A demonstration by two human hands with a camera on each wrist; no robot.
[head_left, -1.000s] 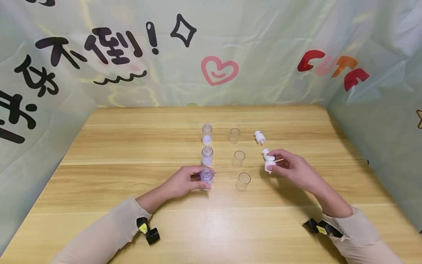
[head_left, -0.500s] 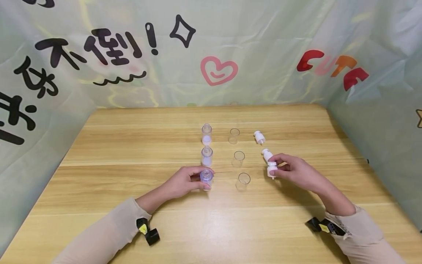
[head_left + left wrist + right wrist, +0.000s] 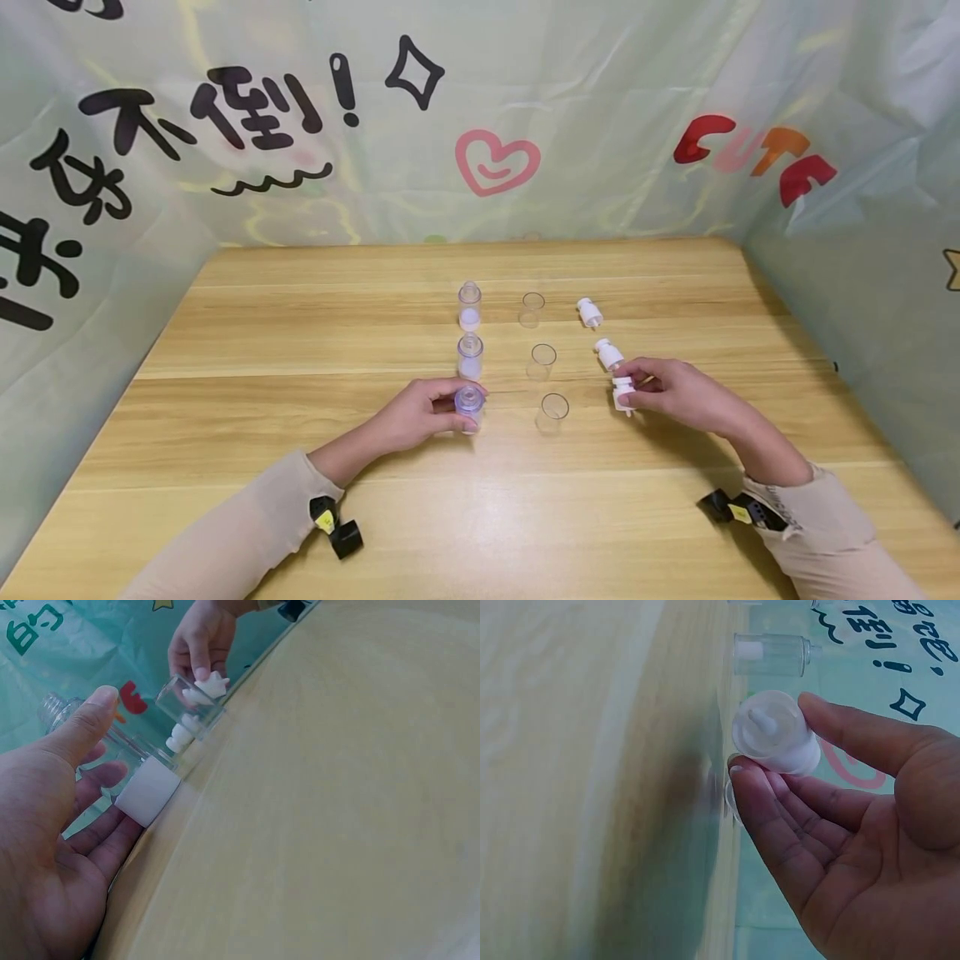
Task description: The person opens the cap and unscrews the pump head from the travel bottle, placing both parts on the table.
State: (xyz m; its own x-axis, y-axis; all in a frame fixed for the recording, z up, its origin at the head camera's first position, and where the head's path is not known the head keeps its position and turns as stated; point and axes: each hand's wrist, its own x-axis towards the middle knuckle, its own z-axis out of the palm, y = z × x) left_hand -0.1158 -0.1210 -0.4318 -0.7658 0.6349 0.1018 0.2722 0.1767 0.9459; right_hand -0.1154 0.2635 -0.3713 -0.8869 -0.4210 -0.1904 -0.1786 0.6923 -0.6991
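Note:
My left hand (image 3: 412,414) holds the nearest clear bottle (image 3: 468,407), which stands upright on the table. In the left wrist view its thumb lies along the bottle, fingers behind, near the white bottom part (image 3: 148,791). My right hand (image 3: 678,396) pinches a white pump head (image 3: 622,394) between thumb and fingertips. In the right wrist view the underside of that pump head (image 3: 776,735), with a small stem, faces the camera. Just behind it lies a second white pump head (image 3: 609,354), and a third pump head (image 3: 589,312) lies farther back.
Two more clear bottles, a middle bottle (image 3: 470,358) and a far bottle (image 3: 469,308), stand in line behind the held one. Between bottles and pump heads is a row of transparent cups: near cup (image 3: 553,417), middle cup (image 3: 542,364), far cup (image 3: 532,312). Printed sheets enclose the wooden table (image 3: 480,517).
My right hand has moved the pump head toward the front and slightly right, uncovering more of the pump head behind it. My left hand and its bottle have stayed put.

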